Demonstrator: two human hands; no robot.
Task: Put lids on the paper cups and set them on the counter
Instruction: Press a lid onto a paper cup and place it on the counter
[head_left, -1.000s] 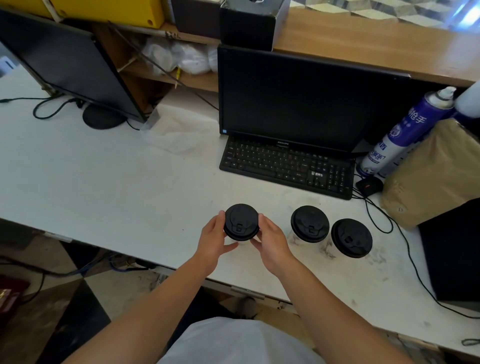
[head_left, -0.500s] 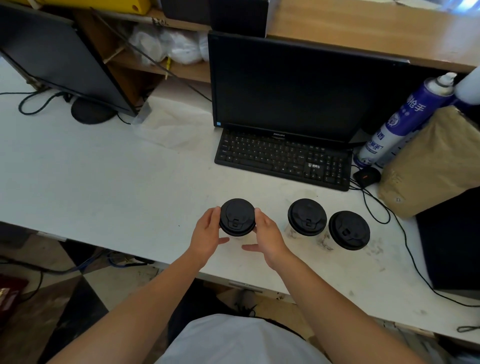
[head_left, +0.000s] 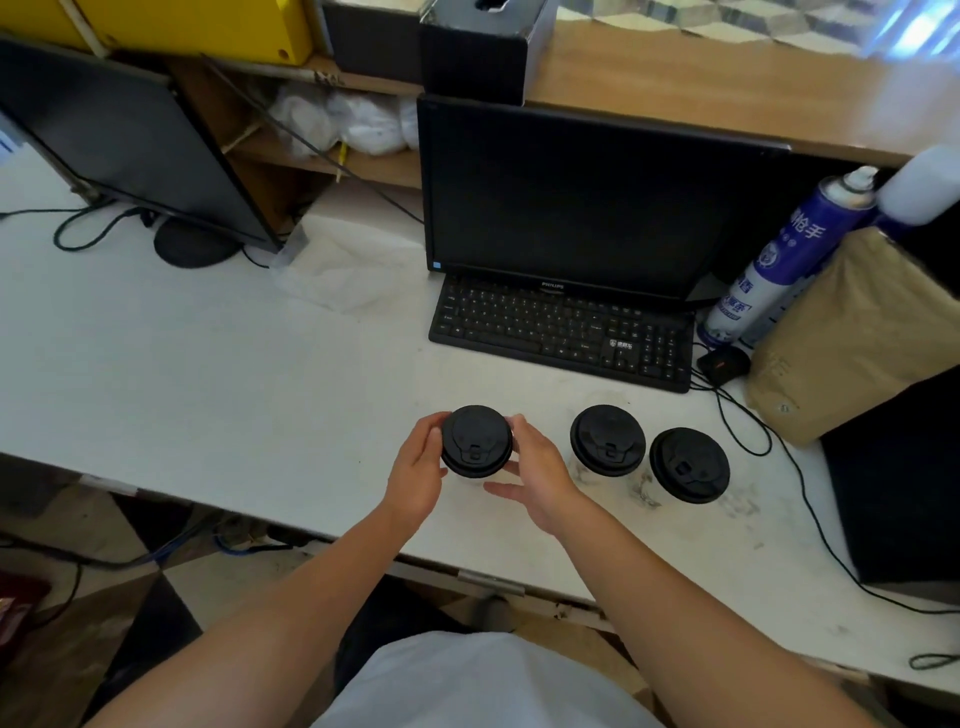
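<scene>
White counter (head_left: 208, 374), near its front edge: the left hand (head_left: 415, 475) curls round an upright lidded cup (head_left: 477, 441), and the right hand (head_left: 543, 480) curves against its other side, thumb spread. The sip tab faces the person. Second cup (head_left: 608, 440) and third cup (head_left: 689, 465) stand rightward. The monitor (head_left: 571, 197) reads PHILIPS.

A white counter (head_left: 156, 374) beneath a wooden shelf (head_left: 675, 88).
</scene>
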